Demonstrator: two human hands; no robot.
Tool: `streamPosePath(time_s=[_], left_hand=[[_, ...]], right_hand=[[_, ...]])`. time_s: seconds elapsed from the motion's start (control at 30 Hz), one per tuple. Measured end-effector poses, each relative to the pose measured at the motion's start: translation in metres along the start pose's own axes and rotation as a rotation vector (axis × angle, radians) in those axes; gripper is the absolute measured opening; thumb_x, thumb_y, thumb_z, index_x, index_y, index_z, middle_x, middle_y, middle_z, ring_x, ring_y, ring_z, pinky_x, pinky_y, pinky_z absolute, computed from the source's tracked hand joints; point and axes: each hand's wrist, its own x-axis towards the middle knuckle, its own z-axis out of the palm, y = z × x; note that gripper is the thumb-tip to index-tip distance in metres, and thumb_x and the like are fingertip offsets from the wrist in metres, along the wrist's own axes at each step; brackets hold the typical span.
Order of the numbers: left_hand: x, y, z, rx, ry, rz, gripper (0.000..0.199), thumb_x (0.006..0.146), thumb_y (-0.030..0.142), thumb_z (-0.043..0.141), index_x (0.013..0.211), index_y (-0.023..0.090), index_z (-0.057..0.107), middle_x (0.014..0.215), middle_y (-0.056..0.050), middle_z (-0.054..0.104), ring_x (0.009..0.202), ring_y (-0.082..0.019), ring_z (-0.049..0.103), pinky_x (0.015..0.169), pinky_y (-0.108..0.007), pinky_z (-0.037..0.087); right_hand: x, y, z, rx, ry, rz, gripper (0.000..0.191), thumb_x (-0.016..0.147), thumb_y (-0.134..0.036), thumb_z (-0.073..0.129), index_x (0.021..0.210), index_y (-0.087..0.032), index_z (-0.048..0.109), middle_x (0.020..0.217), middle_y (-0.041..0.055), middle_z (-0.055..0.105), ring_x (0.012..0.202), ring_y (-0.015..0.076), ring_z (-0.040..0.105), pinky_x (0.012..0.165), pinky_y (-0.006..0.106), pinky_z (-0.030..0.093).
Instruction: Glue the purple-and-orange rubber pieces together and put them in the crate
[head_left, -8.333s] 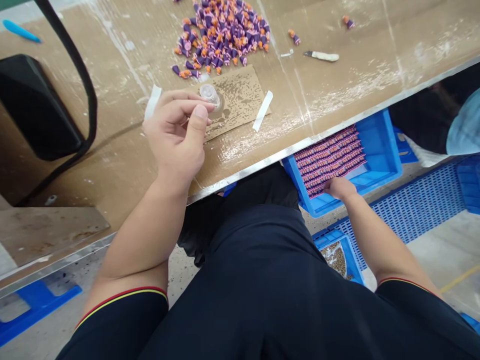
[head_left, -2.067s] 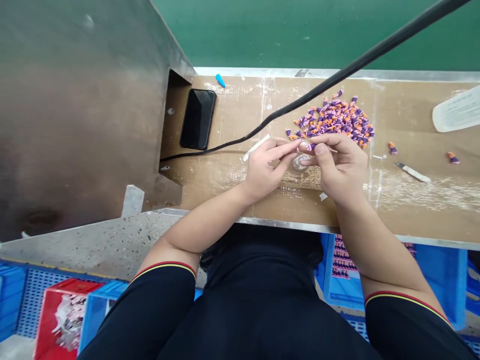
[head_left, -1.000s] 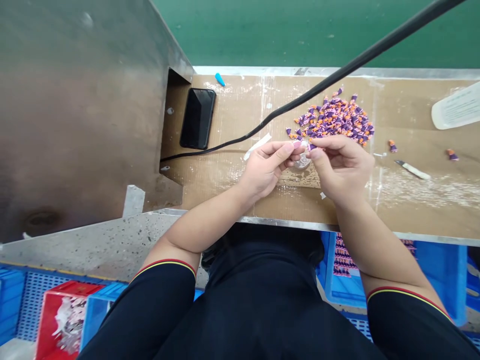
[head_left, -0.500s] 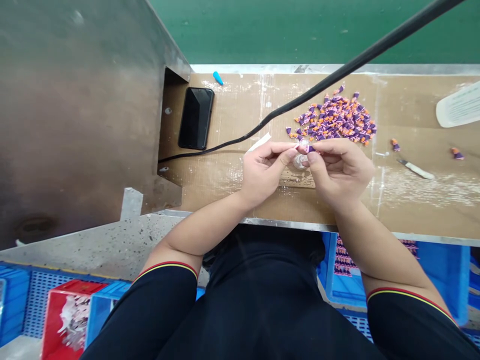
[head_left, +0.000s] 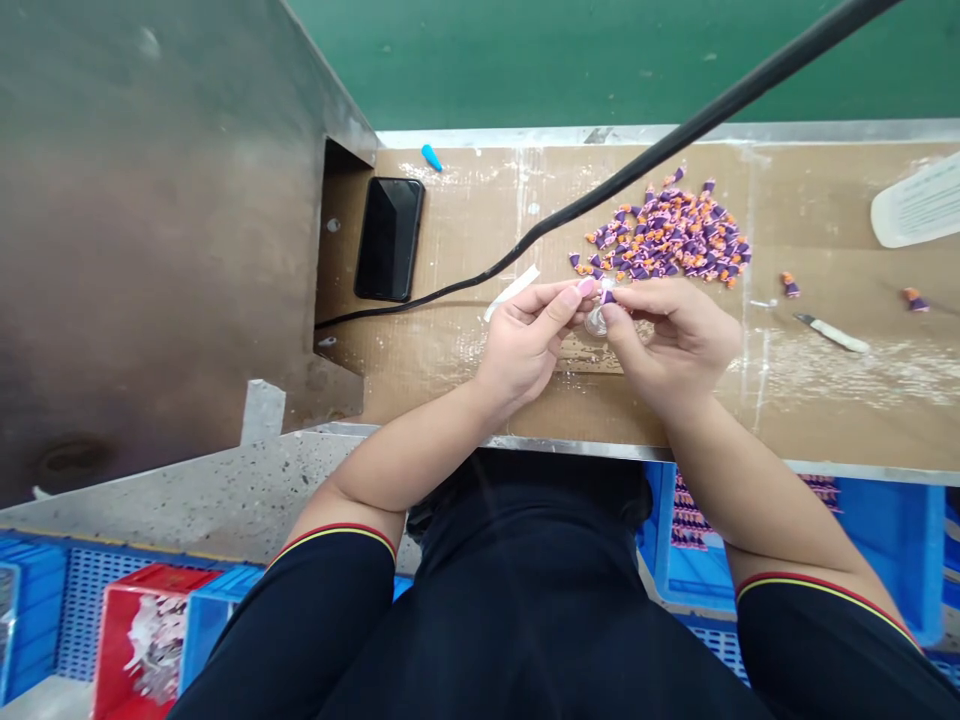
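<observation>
My left hand (head_left: 525, 340) is closed, with a small pink piece (head_left: 585, 287) pinched between thumb and forefinger. My right hand (head_left: 671, 340) pinches a tiny purple-and-pink figure (head_left: 607, 296) in its fingertips, right beside the pink piece; whether the two touch I cannot tell. Below the fingertips a small clear round container (head_left: 597, 322) stands on the cardboard, partly covered by the hands. Just beyond them lies a pile of purple, orange and pink figures (head_left: 679, 235). A white strip (head_left: 513, 292) rests behind my left hand.
A black cable (head_left: 555, 225) crosses above the cardboard-covered table (head_left: 450, 370). A phone (head_left: 389, 240) and a blue cap (head_left: 431, 157) lie left. To the right are a craft knife (head_left: 832, 332), two loose figures (head_left: 790, 285) and a white bottle (head_left: 919, 205). A metal housing (head_left: 165, 250) borders the left side.
The pink piece in my left fingertips now shows more plainly. Both hands have shifted slightly left in view, and the purple figure is turned more upright.
</observation>
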Motion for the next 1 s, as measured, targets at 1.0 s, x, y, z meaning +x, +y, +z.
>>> streamPosePath(time_s=[1.0], left_hand=[[-0.006, -0.001, 0.005, 0.047, -0.003, 0.041, 0.036, 0.082, 0.055, 0.105, 0.093, 0.025, 0.089, 0.109, -0.004, 0.087, 0.098, -0.015, 0.078, 0.096, -0.028, 0.065]], right_hand=[[-0.002, -0.004, 0.002, -0.088, -0.034, 0.042, 0.009, 0.105, -0.037, 0.078, 0.098, -0.033, 0.083, 0.094, 0.0039, 0.087, 0.085, 0.0276, 0.086, 0.079, 0.048, 0.075]])
